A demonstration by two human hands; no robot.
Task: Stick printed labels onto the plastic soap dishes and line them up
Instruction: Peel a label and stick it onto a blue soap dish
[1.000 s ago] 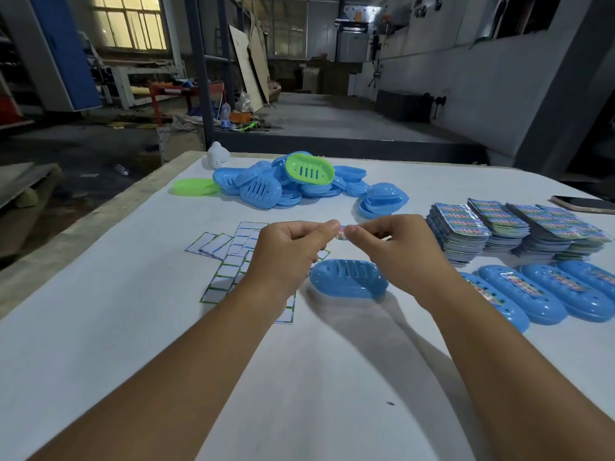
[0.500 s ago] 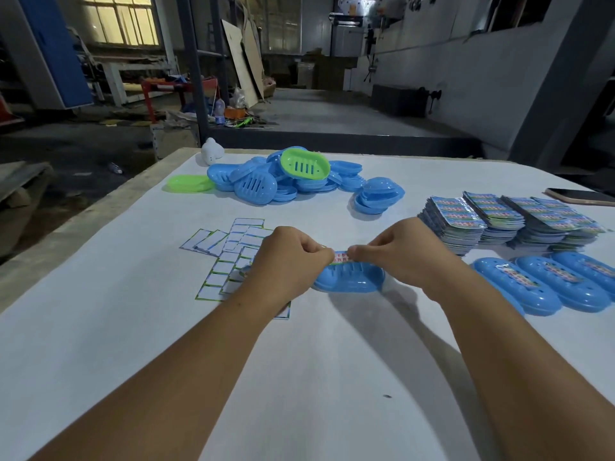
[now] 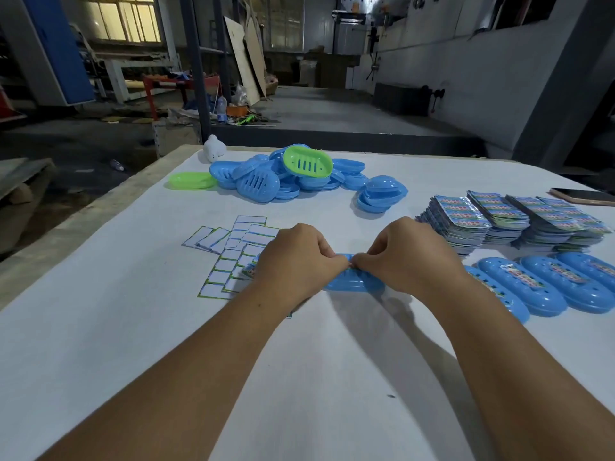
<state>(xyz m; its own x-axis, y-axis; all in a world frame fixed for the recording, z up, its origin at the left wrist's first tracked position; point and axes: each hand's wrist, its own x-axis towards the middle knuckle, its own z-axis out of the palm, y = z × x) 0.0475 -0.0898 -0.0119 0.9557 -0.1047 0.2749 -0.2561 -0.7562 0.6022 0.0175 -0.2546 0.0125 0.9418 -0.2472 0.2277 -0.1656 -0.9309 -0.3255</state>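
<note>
Both hands cover most of the blue soap dish (image 3: 356, 285) that lies on the white table (image 3: 100, 327) in front of the person; only its near rim and a strip of its top show between and below the knuckles. The left hand (image 3: 296, 257) and the right hand (image 3: 402, 251) meet fingertip to fingertip over the dish, fingers curled and pressed down on it. Whether a label lies beneath them cannot be made out. A corner of a printed sheet (image 3: 251, 269) peeks out from behind the left hand.

To the right, a row of labelled blue dishes (image 3: 545, 287) lies side by side; three are clear, a fourth is half hidden by the right forearm, and the frame edge cuts off the last one. Behind them stand four stacks of printed labels (image 3: 466, 221), and a phone (image 3: 584, 196) lies at the table's edge. To the left lie blank backing sheets (image 3: 233, 254), overlapping, too jumbled to count.

Further back sits a pile of blue dishes (image 3: 259, 184) with one green dish (image 3: 307, 163) on top, another green piece (image 3: 193, 180) beside it, and a small nested blue stack (image 3: 382, 194). A white object (image 3: 214, 148) stands at the far corner. Beyond is a dim workshop with a concrete floor.
</note>
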